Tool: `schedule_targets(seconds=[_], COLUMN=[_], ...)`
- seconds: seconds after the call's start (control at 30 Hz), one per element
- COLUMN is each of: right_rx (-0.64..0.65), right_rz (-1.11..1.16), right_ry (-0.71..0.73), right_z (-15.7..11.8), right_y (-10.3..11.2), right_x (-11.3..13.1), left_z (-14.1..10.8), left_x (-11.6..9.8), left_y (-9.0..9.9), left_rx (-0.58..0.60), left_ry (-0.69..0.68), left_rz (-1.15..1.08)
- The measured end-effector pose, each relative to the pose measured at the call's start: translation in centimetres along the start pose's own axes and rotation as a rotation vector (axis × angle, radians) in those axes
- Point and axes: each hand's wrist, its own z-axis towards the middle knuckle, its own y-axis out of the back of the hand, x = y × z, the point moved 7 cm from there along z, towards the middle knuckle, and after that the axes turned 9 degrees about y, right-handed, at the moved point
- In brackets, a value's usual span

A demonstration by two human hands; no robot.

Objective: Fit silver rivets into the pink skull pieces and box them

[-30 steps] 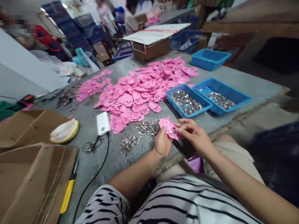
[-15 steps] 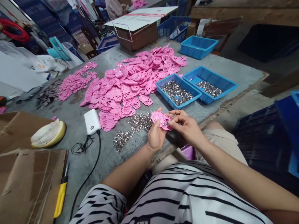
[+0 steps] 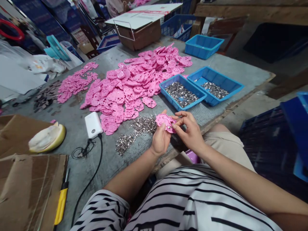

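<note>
The left hand (image 3: 160,140) holds a pink openwork plate (image 3: 166,119) over the near edge of the bench (image 3: 251,74); the right hand's (image 3: 190,132) fingertips touch the plate's right end. Just beyond lies a heap of small metal pieces (image 3: 144,124). Two blue trays (image 3: 227,97) of similar pieces stand toward the right corner, and pink plates (image 3: 134,81) pile up toward the far edge.

No wording can be read: the red print on the white board (image 3: 134,16) at twelve o'clock, the orange mark on the white plastic bag (image 3: 39,62) towards ten and the round dark mark on the white power bank (image 3: 93,122) at nine are all illegible
</note>
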Motion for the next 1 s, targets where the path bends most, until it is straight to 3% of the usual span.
schedule_targets(seconds=[0.13,0.23,0.3,0.37,0.47,0.53,0.73,1.0], right_rx=[0.019,-0.118,-0.242,-0.207,0.279,0.481,0.608,0.512], right_rz=[-0.082,-0.233,-0.377,-0.598,-0.873,-0.905,-0.873,-0.892], right_ry=[0.146,0.176,0.07,-0.176,-0.476,-0.536,-0.517,-0.626], right_z=[0.9,3.9,6.5,8.9,10.9,11.0,10.8,10.4], right_y=[1.1,5.1,8.5,11.0,11.1,10.4,8.8,9.6], right_x=[0.5,-0.4,-2.1,-4.7,-8.4,-9.5,-10.2,-10.8], left_z=[0.1,0.2,0.2,0.2,0.3,0.4,0.5,0.4], left_x=[0.0,-0.1,-0.1,-0.2,-0.2,-0.1,0.1,0.4], left_y=[0.1,-0.2,-0.4,-0.3,-0.3,-0.4,-0.4,-0.4], left_rx=[-0.023,0.019,0.041,0.046,0.058,0.074,0.101,0.088], left_ry=[0.038,0.036,0.036,0.036,0.053,0.087,0.194,0.209], left_rz=[-0.05,0.007,0.045,0.068,0.088,0.087,0.088,0.108])
